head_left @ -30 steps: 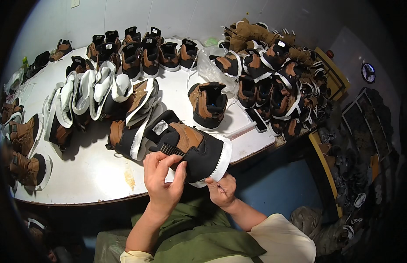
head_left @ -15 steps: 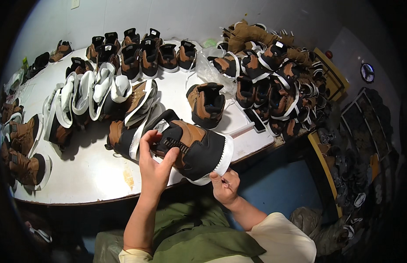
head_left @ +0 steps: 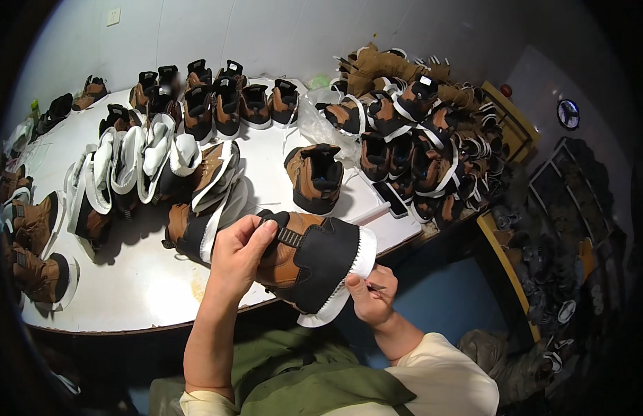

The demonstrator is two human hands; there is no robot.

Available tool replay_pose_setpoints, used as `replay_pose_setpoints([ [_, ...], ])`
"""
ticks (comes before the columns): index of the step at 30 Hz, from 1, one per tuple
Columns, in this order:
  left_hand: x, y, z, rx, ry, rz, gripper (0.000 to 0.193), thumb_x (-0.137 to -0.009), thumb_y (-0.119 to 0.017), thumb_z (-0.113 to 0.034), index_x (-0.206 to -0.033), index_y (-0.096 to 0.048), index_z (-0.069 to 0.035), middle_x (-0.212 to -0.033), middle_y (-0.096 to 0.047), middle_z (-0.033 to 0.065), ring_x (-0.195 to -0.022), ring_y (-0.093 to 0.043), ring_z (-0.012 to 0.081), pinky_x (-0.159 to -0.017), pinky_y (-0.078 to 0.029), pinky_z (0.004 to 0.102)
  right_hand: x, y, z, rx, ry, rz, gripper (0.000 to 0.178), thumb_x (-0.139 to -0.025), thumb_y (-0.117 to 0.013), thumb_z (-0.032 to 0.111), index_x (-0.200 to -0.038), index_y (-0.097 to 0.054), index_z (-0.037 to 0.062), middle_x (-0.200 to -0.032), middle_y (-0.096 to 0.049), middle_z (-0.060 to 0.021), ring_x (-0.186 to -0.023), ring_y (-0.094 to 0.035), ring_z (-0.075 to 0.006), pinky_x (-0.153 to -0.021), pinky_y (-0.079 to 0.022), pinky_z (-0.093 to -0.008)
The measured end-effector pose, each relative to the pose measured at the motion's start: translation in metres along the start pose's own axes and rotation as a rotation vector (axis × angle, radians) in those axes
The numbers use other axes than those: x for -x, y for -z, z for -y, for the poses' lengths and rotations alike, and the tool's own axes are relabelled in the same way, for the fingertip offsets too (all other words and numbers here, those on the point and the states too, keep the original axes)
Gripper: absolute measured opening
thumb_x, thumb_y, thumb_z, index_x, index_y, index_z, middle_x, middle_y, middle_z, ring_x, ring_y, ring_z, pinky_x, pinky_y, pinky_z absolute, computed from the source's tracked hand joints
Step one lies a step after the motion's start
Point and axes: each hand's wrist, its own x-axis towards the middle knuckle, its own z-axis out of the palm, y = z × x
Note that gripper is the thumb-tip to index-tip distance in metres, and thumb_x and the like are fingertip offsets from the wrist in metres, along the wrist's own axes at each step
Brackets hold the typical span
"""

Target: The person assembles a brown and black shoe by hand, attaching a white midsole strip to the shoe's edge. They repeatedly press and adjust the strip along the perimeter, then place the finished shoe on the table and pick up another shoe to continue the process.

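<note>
A brown and black shoe upper is held over the table's front edge, tilted with its heel end toward the right. Its white stitched bottom edge flares outward at the right and below. My left hand is closed on the collar end, thumb on top beside a striped pull loop. My right hand is closed near the white edge, its thumb against it. From its fingers juts a thin dark pointed tool, mostly hidden. Just beyond the held upper stands another brown and black shoe upper.
White uppers-side-out pieces lean in a row on the white table at left. Several standing uppers line the back. A large pile of uppers fills the right, with a phone before it. A shelf stands far right.
The held upper has turned and come slightly lower, showing more of its black side. My left hand has shifted its grip on the collar; my right hand moved a little right and down.
</note>
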Motion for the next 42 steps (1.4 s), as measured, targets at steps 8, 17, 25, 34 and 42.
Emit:
replay_pose_setpoints([
  [8,0.007,-0.003,-0.005,0.069,0.007,-0.007,0.022,-0.093,-0.057,-0.018,-0.075,-0.055,-0.005,-0.068,-0.048,-0.0079,-0.06,-0.038,0.0005,-0.052,-0.03,0.0178,-0.007,0.012,0.01,-0.062,-0.189,0.009,0.028,-0.09,-0.063,0.017,-0.071,-0.058,-0.003,-0.059,-0.053,-0.0046,-0.053,-0.042,-0.0085,-0.048,-0.032,-0.0248],
  [17,0.027,-0.017,-0.035,-0.064,0.031,0.055,0.024,-0.09,-0.061,-0.017,-0.071,-0.054,-0.004,-0.064,-0.044,-0.0095,-0.058,-0.034,0.0,-0.049,-0.025,0.019,-0.037,0.042,0.043,0.326,0.151,-0.32,0.013,-0.074,-0.076,0.004,-0.08,-0.065,0.0005,-0.085,-0.06,-0.0055,-0.056,-0.044,-0.0043,-0.048,-0.034,-0.0186],
  [25,0.061,-0.014,-0.049,-0.347,0.178,0.185,0.025,-0.088,-0.065,-0.017,-0.075,-0.057,0.004,-0.061,-0.049,-0.0042,-0.058,-0.039,0.0022,-0.048,-0.031,0.0209,-0.027,0.035,0.066,-0.061,-0.13,0.416,0.022,-0.074,-0.072,-0.004,-0.095,-0.07,0.0005,-0.09,-0.062,-0.0056,-0.066,-0.051,-0.006,-0.056,-0.039,-0.0189],
  [34,0.081,0.006,-0.01,-0.604,0.341,0.244,0.03,-0.087,-0.066,-0.023,-0.075,-0.058,0.004,-0.059,-0.049,-0.0016,-0.058,-0.04,0.0055,-0.049,-0.036,0.0254,0.027,0.001,0.021,-0.284,-0.378,0.494,0.015,-0.078,-0.068,0.0,-0.093,-0.069,0.0002,-0.093,-0.06,-0.0026,-0.068,-0.05,-0.0044,-0.059,-0.04,-0.0182],
  [42,0.076,0.02,0.03,-0.594,0.48,0.246,0.033,-0.087,-0.065,-0.025,-0.073,-0.058,0.003,-0.058,-0.048,-0.0014,-0.057,-0.04,0.0064,-0.05,-0.036,0.0258,0.041,-0.019,-0.008,-0.3,-0.44,0.56,0.01,-0.078,-0.066,-0.003,-0.088,-0.067,-0.0022,-0.088,-0.057,-0.0035,-0.068,-0.052,-0.0062,-0.055,-0.041,-0.0203],
])
